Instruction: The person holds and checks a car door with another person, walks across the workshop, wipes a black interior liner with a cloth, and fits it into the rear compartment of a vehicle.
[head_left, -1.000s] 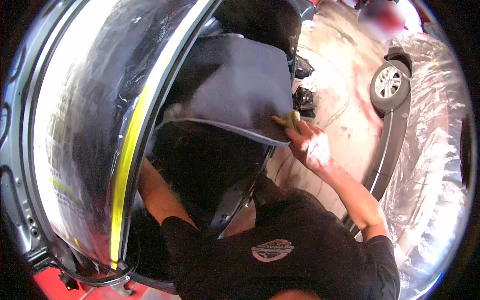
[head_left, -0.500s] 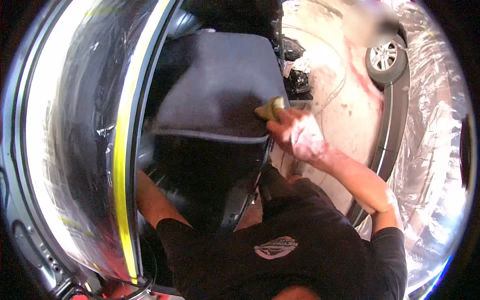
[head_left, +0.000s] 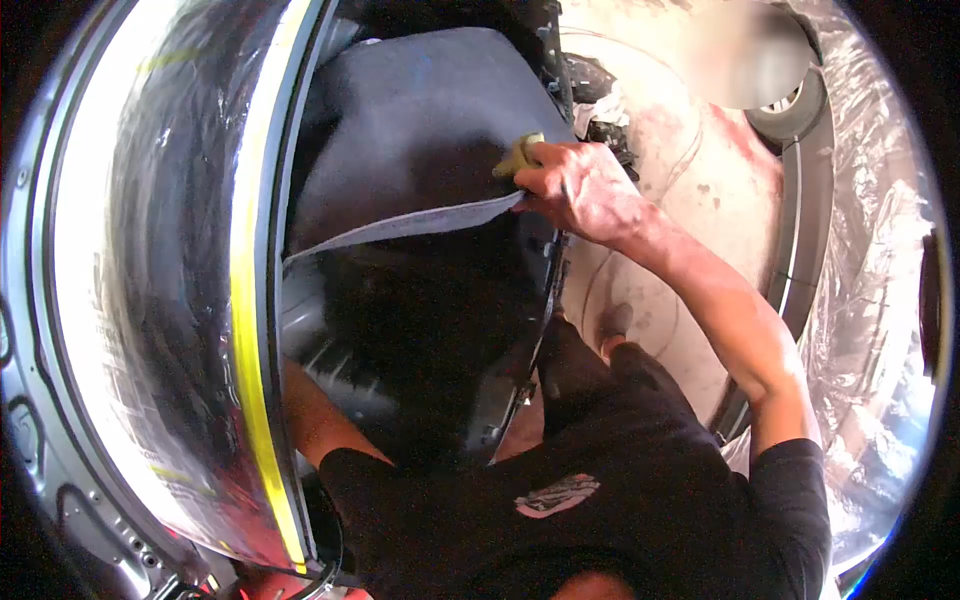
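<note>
A dark carpeted trunk floor panel (head_left: 420,120) lies inside the car's open cargo bay, its near edge raised and showing a pale grey border. At that edge's right corner my right hand (head_left: 580,190) is closed, gripping the panel. A small yellow-green soft piece, perhaps a cloth or pad (head_left: 520,157), sticks out by the fingers of the same hand. Below the raised edge, the black cargo well (head_left: 420,310) is exposed. My left forearm (head_left: 325,420) reaches into the bay at the lower left; the hand itself is hidden behind the body edge and in shadow.
Yellow masking tape (head_left: 250,330) and clear plastic film (head_left: 180,300) cover the body panel on the left. Dark parts (head_left: 590,80) lie on the floor beyond the bay. A wheel (head_left: 795,110) and plastic sheeting (head_left: 860,230) are at the right, beside a blurred area.
The panel's near edge has risen and moved away from me, with my right hand now at its corner. More of the well beneath shows. The view has shifted slightly.
</note>
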